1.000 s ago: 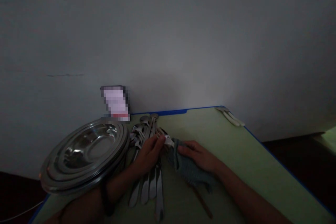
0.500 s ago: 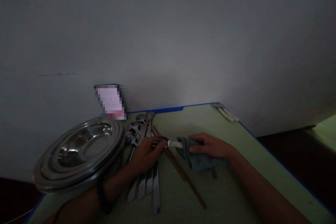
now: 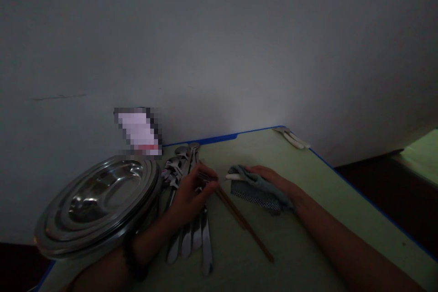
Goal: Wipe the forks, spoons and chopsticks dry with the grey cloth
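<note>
A pale green table [image 3: 308, 200] is standing against a grey wall [image 3: 219, 54] in a dim room, bearing stacked steel plates [image 3: 99, 200] beside spoons [image 3: 191, 242]. The left hand [image 3: 191, 194] is gripping brown chopsticks [image 3: 246, 228]. The right hand [image 3: 270, 178] is clutching a grey cloth [image 3: 255, 189] around a white utensil [image 3: 230, 176].

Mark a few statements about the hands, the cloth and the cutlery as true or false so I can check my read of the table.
1. The right hand holds a grey cloth. True.
2. The left hand rests on the steel plates. False: it lies over the metal cutlery beside the plates.
3. Brown chopsticks lie on the green table between the two forearms. True.
4. The white utensils lie at the table's near edge. False: they lie at the far right corner, by the wall.
</note>
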`<state>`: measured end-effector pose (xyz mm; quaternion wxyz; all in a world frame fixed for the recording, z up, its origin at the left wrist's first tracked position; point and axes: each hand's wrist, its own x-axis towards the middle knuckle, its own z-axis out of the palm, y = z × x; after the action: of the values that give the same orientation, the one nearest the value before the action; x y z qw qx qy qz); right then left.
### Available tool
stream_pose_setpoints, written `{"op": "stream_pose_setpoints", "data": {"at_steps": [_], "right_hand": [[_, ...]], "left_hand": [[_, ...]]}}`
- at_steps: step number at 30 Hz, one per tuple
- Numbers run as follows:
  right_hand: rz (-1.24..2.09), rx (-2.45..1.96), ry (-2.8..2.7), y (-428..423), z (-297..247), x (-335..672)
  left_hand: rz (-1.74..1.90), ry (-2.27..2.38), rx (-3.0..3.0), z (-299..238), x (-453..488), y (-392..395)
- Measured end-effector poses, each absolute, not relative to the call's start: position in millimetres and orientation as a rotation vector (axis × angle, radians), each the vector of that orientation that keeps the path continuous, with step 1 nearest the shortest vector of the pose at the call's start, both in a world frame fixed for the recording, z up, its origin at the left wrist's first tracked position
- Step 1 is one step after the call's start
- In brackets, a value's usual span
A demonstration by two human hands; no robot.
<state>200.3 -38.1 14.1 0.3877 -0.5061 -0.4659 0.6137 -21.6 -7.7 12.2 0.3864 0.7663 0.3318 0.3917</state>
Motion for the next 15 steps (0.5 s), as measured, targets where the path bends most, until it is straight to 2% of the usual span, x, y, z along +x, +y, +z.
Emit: {"op": "stream_pose_setpoints", "data": {"at_steps": [15], "right_hand": [[1.572,-1.364,-1.351,-37.7,7.9,197.7]], "left_hand": [[1.012,1.042,1.852,18.7,-17.4,-10.3]]}}
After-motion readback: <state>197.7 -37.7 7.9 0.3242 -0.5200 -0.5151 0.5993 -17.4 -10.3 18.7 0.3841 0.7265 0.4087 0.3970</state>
